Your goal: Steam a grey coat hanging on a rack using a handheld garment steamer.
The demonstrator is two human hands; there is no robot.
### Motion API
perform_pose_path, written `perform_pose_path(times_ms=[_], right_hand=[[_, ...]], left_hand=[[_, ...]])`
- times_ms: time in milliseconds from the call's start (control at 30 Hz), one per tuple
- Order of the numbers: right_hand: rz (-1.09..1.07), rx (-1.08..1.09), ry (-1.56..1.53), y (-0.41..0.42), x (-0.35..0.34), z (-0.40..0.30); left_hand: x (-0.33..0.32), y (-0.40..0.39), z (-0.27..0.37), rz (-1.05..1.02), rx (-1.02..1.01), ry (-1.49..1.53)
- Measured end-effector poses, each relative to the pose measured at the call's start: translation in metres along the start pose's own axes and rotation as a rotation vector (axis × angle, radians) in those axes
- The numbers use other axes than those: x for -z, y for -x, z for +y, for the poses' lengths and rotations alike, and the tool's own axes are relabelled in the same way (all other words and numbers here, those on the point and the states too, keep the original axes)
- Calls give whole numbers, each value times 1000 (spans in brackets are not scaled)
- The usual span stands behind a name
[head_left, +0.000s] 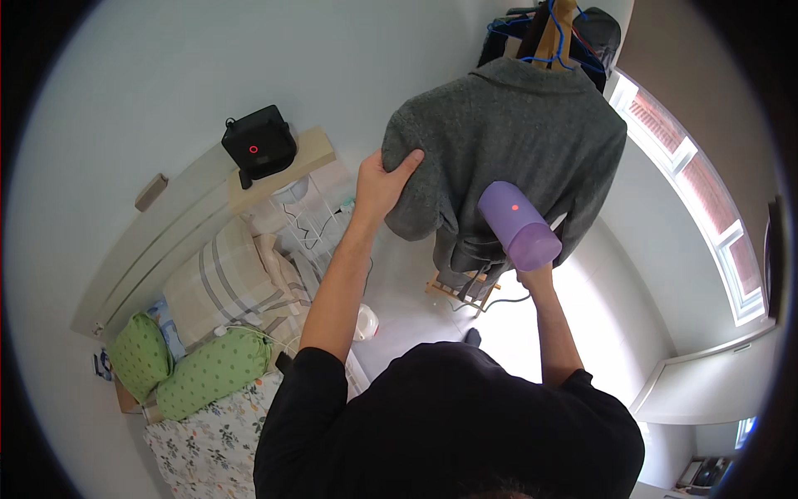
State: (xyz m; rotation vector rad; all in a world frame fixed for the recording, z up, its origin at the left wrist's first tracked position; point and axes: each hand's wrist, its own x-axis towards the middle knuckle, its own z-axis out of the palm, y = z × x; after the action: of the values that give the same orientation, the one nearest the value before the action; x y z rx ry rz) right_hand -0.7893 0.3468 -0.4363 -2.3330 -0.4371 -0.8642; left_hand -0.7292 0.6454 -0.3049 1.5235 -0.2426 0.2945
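A grey wool-like coat [499, 125] hangs before me from a blue hanger [558, 37] on a wooden coat stand [553, 38]. My left hand [381, 187] grips the coat's left sleeve near its upper part, thumb on the front of the cloth. My right hand [535, 279] holds a purple handheld garment steamer [512, 212], its far end close to the lower part of the coat. The steamer's body hides most of the right-hand fingers. From near that hand a grey cord [508, 300] runs down and to the left. Whether the steamer touches the cloth I cannot tell.
Other hung clothes and a dark bag [596, 34] are behind the coat. A wooden rack [461, 293] stands below it. At left are a bed with green pillows [215, 374] and a shelf [283, 168] bearing a black device [259, 143]. A window [686, 165] is at right.
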Motion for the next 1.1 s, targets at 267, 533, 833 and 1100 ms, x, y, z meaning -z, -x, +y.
perform_pose_path(times_ms=[267, 533, 833, 1100], right_hand=[[91, 303, 127, -49, 1, -45], [103, 320, 75, -69, 10, -89], [134, 336, 76, -80, 35, -74], [148, 424, 22, -84, 28, -111]], left_hand=[[-7, 12, -9, 62, -167, 199], [5, 38, 5, 41, -186, 282], [2, 50, 19, 84, -293, 237], [4, 53, 18, 113, -291, 148]])
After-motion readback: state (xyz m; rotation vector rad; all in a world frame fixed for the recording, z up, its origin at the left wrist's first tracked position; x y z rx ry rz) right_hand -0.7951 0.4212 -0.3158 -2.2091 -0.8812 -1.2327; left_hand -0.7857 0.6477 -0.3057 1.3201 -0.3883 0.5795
